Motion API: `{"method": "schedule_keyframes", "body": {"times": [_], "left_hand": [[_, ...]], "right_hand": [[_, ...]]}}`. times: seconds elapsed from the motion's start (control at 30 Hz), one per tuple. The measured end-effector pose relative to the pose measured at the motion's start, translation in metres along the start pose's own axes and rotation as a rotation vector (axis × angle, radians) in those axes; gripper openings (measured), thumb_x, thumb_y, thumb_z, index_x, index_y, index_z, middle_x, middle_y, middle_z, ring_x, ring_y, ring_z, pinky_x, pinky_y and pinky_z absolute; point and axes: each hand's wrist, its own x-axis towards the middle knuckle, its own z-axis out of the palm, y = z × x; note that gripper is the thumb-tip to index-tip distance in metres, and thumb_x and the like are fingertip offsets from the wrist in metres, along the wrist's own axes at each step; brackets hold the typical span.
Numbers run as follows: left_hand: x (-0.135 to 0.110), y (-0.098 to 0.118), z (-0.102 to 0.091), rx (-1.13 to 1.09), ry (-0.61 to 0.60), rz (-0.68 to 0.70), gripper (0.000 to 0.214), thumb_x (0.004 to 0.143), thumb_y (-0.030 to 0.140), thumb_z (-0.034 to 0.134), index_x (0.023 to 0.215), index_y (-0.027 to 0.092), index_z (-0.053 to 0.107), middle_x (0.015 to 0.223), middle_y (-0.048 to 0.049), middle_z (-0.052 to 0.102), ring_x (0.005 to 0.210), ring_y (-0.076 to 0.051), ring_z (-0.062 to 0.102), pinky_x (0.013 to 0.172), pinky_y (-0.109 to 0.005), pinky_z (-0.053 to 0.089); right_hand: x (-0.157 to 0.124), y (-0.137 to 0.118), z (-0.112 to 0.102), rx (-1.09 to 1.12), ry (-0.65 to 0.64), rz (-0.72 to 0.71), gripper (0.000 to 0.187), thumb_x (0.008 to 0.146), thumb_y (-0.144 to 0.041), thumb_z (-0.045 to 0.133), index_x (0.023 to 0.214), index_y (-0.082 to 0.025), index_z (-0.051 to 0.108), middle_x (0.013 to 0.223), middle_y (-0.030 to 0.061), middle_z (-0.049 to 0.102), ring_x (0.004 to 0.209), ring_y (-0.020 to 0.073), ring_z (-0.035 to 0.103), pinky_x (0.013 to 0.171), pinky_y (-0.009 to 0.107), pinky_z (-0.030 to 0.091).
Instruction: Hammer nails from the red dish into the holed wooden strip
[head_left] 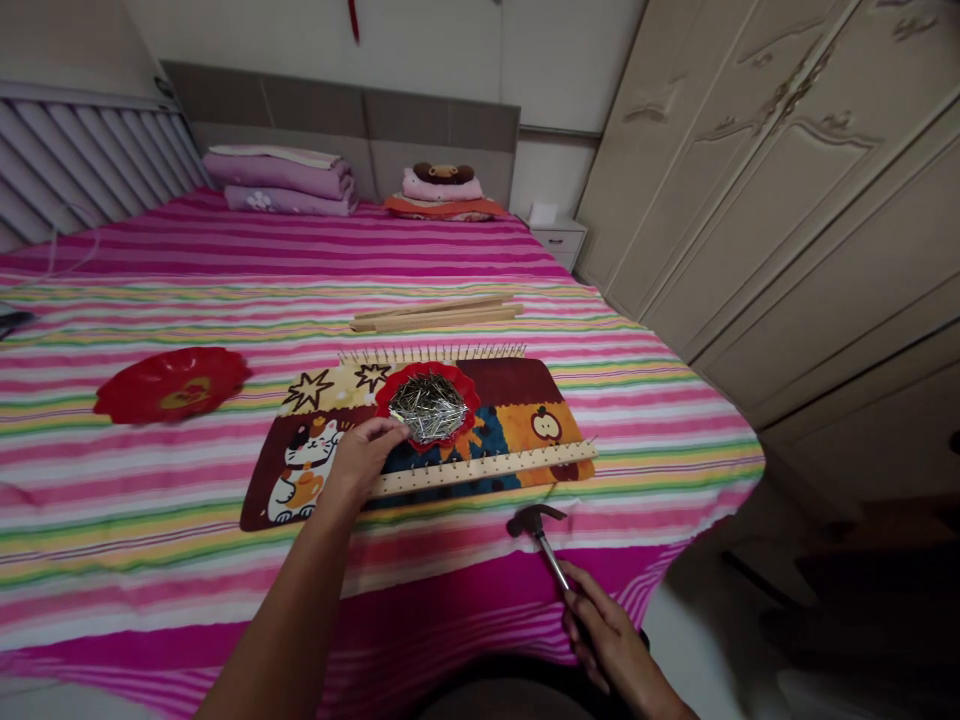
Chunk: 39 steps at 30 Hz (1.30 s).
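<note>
My left hand point(365, 452) reaches over the bed with its fingers curled at the near rim of a red dish point(463, 392) heaped with small metal nails point(428, 406). Whether the fingers pinch a nail is hidden. Just below the hand lies a wooden strip point(487, 466) with a row of nails standing in it. A second nailed strip point(435, 353) lies behind the dish. Both rest on a cartoon-print mat point(517, 395). My right hand point(611, 635) grips the handle of a small hammer point(541, 535), whose head hangs near the bed's edge.
An empty red dish point(172, 383) sits left on the striped bedspread point(225, 470). Loose wooden sticks point(439, 315) lie further back. Folded blankets point(281, 180) and a plush toy point(444, 185) are at the headboard. A wardrobe point(787, 200) stands at the right.
</note>
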Motion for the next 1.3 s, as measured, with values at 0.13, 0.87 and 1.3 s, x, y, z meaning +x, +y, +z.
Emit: {"method": "schedule_keyframes", "body": {"times": [0.13,0.87,1.3], "left_hand": [[-0.016,-0.003,-0.011,-0.064,0.038,-0.066,0.033,0.049,0.042,0.071,0.071,0.017,0.066,0.07,-0.0006,0.067,0.069,-0.015,0.057,0.064,-0.024,0.042],[-0.04,-0.043,-0.012,0.395,0.074,0.112,0.02,0.066,0.04,0.056,0.073,0.023,0.064,0.071,0.001,0.066,0.068,-0.016,0.057,0.067,-0.027,0.043],[-0.043,-0.053,-0.011,0.534,0.103,0.261,0.013,0.072,0.031,0.056,0.07,0.023,0.066,0.083,-0.0028,0.068,0.084,-0.02,0.055,0.079,-0.034,0.039]], "right_hand": [[0.0,0.0,0.0,-0.008,0.007,-0.003,0.06,0.075,-0.048,0.051,0.127,-0.019,0.042,0.051,-0.0086,0.044,0.03,0.0029,0.026,0.025,0.011,0.016],[-0.003,-0.005,0.0,-0.057,-0.024,-0.003,0.061,0.075,-0.049,0.051,0.126,-0.017,0.041,0.053,-0.0085,0.045,0.031,0.0039,0.03,0.027,0.013,0.019],[-0.018,-0.105,0.076,-0.299,-0.29,-0.388,0.045,0.088,-0.04,0.042,0.128,-0.021,0.048,0.058,-0.005,0.046,0.046,0.0084,0.039,0.043,0.019,0.032]]}}
